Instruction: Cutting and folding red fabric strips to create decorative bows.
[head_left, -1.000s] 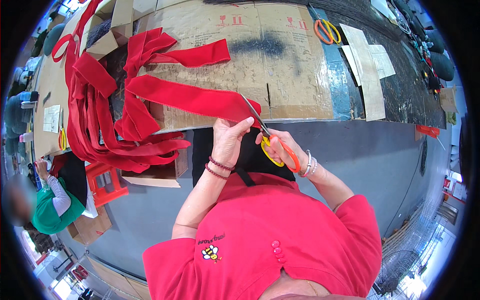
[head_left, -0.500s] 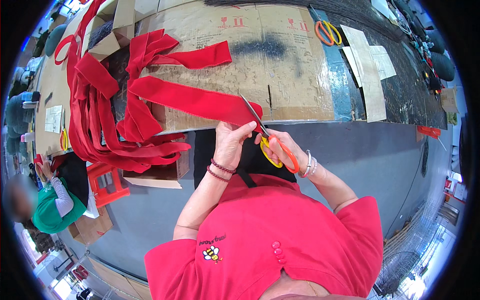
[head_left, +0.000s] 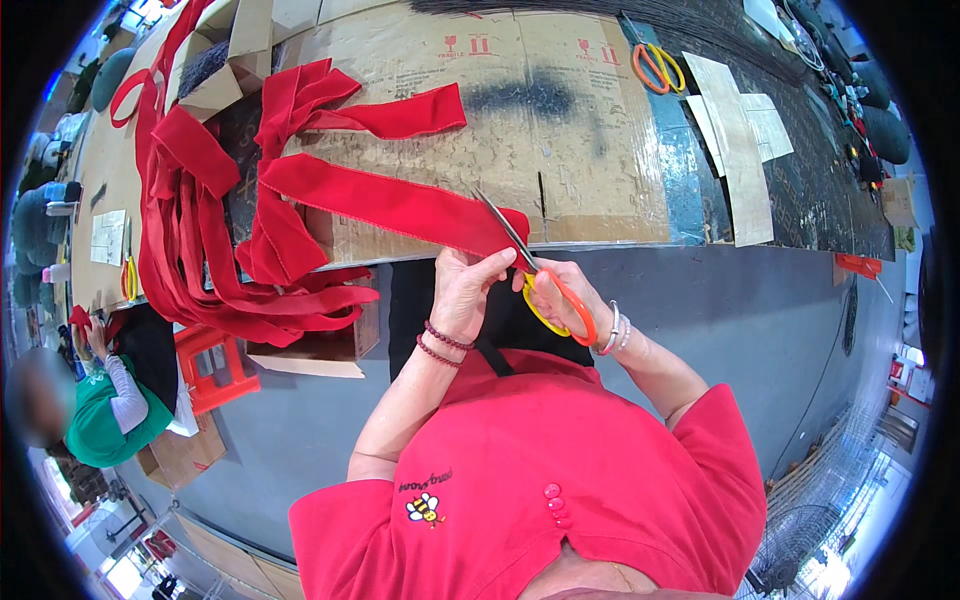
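My left hand (head_left: 466, 290) pinches the near end of a wide red ribbon (head_left: 400, 205) at the table's front edge. My right hand (head_left: 572, 300) grips scissors (head_left: 530, 265) with orange and yellow handles. Their blades point up and left across the ribbon's end, right beside my left fingers. The ribbon runs left over a cardboard sheet (head_left: 470, 90) toward a heap of more red ribbon (head_left: 210, 230) that hangs over the table edge.
A second pair of orange and yellow scissors (head_left: 655, 68) lies at the back right, near pale card pieces (head_left: 740, 130). A person in green (head_left: 95, 410) sits at the lower left by a red stool (head_left: 215, 365). Grey floor lies below the table.
The ribbon end has shifted slightly right under the scissors blades. Both hands stay in nearly the same place.
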